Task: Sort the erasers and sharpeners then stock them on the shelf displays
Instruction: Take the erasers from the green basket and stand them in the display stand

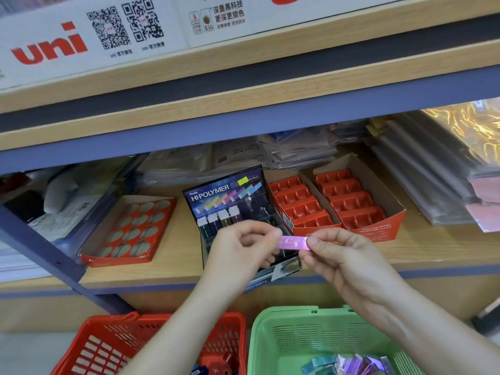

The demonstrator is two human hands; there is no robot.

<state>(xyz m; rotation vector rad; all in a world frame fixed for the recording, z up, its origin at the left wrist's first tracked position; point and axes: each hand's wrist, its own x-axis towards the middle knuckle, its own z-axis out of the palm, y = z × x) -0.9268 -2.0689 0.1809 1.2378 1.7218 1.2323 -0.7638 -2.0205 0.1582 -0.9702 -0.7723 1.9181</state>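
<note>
Wooden shelf [433, 250] behind, left hand [238, 253] and right hand [343, 258] fingers [267, 234] pinch a pink eraser [293, 242] (glossy).

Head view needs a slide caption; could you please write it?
Left hand and right hand pinch a pink eraser before the display box.

Wood shelf board [433, 255], blue-edged, runs behind the grip and out to both sides. Blue steel post [40, 247] slants down to its left. Second wood shelf [243, 85] well above, carrying a white banner [81, 50] with red lettering and QR codes. Wrapped paper packs [297, 152] stacked behind. Grey floor [24, 353] low left. Light even.
</note>
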